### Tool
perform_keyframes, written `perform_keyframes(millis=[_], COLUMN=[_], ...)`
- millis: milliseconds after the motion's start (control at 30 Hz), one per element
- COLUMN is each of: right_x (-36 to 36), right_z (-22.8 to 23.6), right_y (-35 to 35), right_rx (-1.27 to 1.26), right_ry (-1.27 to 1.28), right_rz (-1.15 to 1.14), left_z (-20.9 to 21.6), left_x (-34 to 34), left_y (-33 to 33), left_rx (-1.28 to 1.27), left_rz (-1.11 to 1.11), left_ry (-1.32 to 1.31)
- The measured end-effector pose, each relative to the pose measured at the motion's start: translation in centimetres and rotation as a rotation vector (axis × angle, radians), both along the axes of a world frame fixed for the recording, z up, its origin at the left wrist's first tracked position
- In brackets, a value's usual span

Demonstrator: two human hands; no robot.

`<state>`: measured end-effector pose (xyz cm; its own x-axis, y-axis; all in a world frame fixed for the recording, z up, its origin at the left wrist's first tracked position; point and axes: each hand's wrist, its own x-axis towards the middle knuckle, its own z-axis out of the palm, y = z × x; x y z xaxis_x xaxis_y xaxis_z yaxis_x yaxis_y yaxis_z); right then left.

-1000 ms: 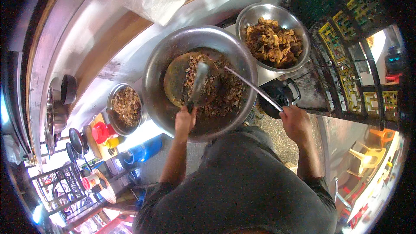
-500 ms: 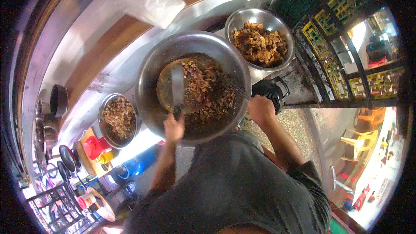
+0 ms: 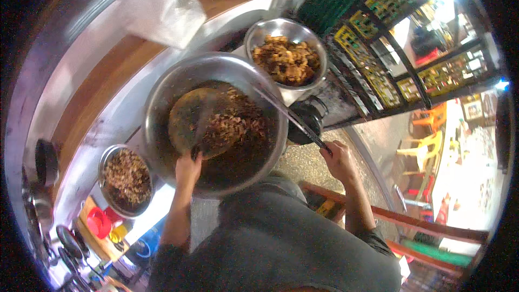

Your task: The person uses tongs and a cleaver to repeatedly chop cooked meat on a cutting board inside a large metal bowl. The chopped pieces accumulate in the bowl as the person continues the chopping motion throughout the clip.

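Observation:
A large metal basin (image 3: 159, 89) stands before me with a round chopping board (image 3: 184, 116) in it. Chopped brown meat (image 3: 230, 127) covers part of the board and spreads beyond it. My left hand (image 3: 188, 170) is closed around the dark handle of a cleaver, whose blade is smeared by motion over the board. My right hand (image 3: 340, 161), closed too, grips the dark handle of a long knife (image 3: 304, 126). Its narrow-looking metal blade slants across the basin's right rim, raised above the meat.
A metal bowl (image 3: 322, 70) of browned meat pieces stands beyond the basin at right. Another bowl (image 3: 102, 165) with chopped meat sits at left, near red containers (image 3: 99, 223). A black pot-like thing (image 3: 308, 119) is beside the basin. Yellow chairs (image 3: 419, 148) stand farther right.
The right hand has lifted the knife from the meat and moved it outward. The left hand's cleaver has shifted over the board. The whole view has turned somewhat.

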<state>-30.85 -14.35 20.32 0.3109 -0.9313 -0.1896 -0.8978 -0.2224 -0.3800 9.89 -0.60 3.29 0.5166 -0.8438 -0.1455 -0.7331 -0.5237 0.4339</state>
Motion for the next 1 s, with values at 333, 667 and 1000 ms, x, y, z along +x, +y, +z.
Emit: perform_keyframes(millis=[333, 667, 1000], right_x=[-6.7, 2.6, -1.1], right_z=[-3.4, -3.6, -3.8], right_y=[-14.3, -34.6, -41.5], right_rx=[-0.304, -0.533, -0.643], right_ry=[0.398, 0.722, 0.42], right_rz=[0.06, 0.645, 0.713], left_z=[-2.1, 0.7, 0.0], left_x=[-10.8, -8.6, -12.0], left_y=[-2.1, -0.9, 2.5], left_rx=[-0.027, 0.043, 0.177], left_rz=[-0.011, 0.124, 0.347], left_ry=[0.181, -0.068, 0.071])
